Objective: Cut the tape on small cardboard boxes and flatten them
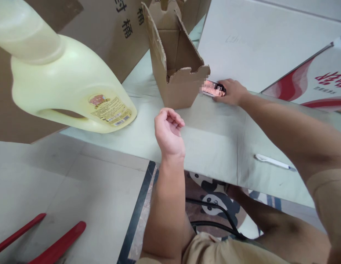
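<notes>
My left hand (170, 134) hovers above the front of the table, palm turned inward. Its fingers are loosely curled, the palm shows, and nothing is visible in it. My right hand (232, 91) rests at the table with thumb and fingers around the end of a phone (214, 89), whose face is pink and black with digits on it. The phone's far end is blurred out beside an open cardboard box (178, 90). That box stands upright with ragged cut edges, just beyond my left hand; its visible inside is bare cardboard.
A large pale yellow jug (76, 73) looms at the left. Behind it stands a big brown carton (104, 44). A white box (242, 44) and a red-and-white carton (310, 77) are at the right. A white pen-like tool (275, 161) lies near the table edge (222, 176).
</notes>
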The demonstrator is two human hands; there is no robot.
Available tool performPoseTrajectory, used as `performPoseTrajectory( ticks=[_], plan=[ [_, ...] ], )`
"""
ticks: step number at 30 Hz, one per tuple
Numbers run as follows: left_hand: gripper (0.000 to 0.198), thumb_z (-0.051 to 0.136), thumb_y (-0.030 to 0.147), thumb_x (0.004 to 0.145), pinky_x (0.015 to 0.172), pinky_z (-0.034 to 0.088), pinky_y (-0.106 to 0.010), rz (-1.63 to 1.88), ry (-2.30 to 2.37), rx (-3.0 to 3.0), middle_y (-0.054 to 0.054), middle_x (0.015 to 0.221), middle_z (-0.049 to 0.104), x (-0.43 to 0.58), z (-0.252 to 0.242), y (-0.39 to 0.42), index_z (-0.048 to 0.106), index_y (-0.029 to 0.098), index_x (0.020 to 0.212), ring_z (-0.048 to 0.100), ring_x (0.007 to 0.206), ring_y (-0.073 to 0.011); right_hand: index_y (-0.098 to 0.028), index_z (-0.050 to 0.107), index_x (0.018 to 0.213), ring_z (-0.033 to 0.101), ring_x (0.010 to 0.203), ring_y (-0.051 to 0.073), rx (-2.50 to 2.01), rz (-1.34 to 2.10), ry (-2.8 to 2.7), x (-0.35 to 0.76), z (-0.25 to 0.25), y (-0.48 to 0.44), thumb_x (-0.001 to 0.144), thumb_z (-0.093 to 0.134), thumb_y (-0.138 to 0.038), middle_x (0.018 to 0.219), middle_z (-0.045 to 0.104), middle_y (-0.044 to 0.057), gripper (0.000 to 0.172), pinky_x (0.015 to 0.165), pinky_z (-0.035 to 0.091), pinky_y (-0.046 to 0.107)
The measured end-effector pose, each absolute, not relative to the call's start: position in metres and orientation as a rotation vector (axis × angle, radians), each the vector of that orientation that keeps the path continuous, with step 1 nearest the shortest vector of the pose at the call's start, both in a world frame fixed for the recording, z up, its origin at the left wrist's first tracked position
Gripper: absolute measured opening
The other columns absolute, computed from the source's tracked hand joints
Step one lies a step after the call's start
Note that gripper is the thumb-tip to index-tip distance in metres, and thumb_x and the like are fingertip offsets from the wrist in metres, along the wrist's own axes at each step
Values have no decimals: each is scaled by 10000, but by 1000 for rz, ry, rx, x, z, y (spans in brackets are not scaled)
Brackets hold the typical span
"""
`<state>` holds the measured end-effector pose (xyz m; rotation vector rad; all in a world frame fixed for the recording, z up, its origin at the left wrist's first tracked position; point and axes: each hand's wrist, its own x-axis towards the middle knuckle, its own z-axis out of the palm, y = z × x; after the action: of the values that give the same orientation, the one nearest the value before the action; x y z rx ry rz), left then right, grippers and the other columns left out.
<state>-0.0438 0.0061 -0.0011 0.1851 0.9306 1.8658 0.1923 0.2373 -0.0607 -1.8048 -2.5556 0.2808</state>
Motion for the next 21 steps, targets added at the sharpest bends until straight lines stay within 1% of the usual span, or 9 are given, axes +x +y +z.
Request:
performPoseTrajectory(
  ticks=[3, 6, 8, 10, 11, 12, 14, 18, 21],
  plan=[
    [416, 543, 492, 961, 581, 413, -235, 1855, 958, 177, 23, 597, 436, -45, 0, 6, 517, 212, 654, 450, 530, -107, -226, 559, 1436, 492, 1412, 467, -1719, 292, -2494, 188, -57, 226, 749, 675, -514, 1575, 516, 185, 753, 1153, 425, 660],
    [411, 529, 480, 965, 582, 410, -234, 1859, 958, 175, 22, 600, 435, -45, 1, 6, 522, 209, 656, 448, 532, -105, -259, 563, 1387, 512, 1393, 414, -1534, 217, -2393, 170, -46, 204, 813, 591, -559, 1489, 583, 170, 648, 1172, 426, 627],
    [409, 514, 466, 974, 581, 410, -236, 1862, 950, 180, 19, 600, 435, -44, 1, 6, 525, 208, 658, 448, 532, -106, -292, 505, 1439, 542, 1374, 360, -1417, 185, -2307, 150, -31, 184, 891, 497, -568, 1442, 606, 145, 613, 1156, 466, 590],
    [414, 510, 472, 979, 580, 410, -241, 1859, 953, 181, 18, 596, 433, -43, 1, 6, 517, 209, 659, 448, 530, -110, -382, 410, 1515, 524, 1415, 340, -1392, 152, -2261, 126, -11, 163, 938, 452, -540, 1511, 561, 93, 600, 1123, 505, 596],
    [418, 513, 479, 980, 579, 411, -243, 1857, 955, 182, 18, 596, 432, -42, 1, 7, 512, 211, 660, 448, 529, -111, -431, 393, 1523, 500, 1447, 339, -1394, 130, -2277, 114, 0, 153, 942, 461, -528, 1538, 541, 65, 593, 1118, 513, 604],
    [419, 515, 486, 979, 579, 411, -245, 1854, 956, 183, 19, 597, 431, -41, 1, 7, 508, 212, 662, 449, 529, -113, -467, 405, 1513, 477, 1474, 342, -1373, 109, -2321, 104, 9, 145, 934, 488, -520, 1558, 524, 43, 587, 1117, 518, 611],
    [416, 513, 487, 976, 575, 408, -245, 1852, 953, 186, 19, 599, 427, -40, 1, 7, 505, 212, 663, 446, 527, -112, -495, 462, 1471, 448, 1505, 346, -1300, 80, -2429, 86, 24, 134, 910, 539, -510, 1588, 491, 13, 566, 1120, 528, 617],
    [389, 514, 467, 961, 579, 411, -239, 1852, 956, 197, 19, 603, 429, -40, 1, 6, 507, 211, 668, 446, 533, -109, -431, 565, 1378, 477, 1489, 342, -1254, 92, -2442, 71, 33, 131, 924, 541, -499, 1586, 493, 32, 459, 1111, 558, 586],
    [357, 511, 431, 951, 578, 410, -238, 1867, 955, 206, 17, 602, 428, -42, 1, 6, 511, 210, 670, 444, 535, -110, -382, 642, 1217, 525, 1438, 337, -1234, 95, -2366, 75, 32, 135, 956, 514, -509, 1536, 540, 51, 317, 1073, 582, 562]
  ],
)
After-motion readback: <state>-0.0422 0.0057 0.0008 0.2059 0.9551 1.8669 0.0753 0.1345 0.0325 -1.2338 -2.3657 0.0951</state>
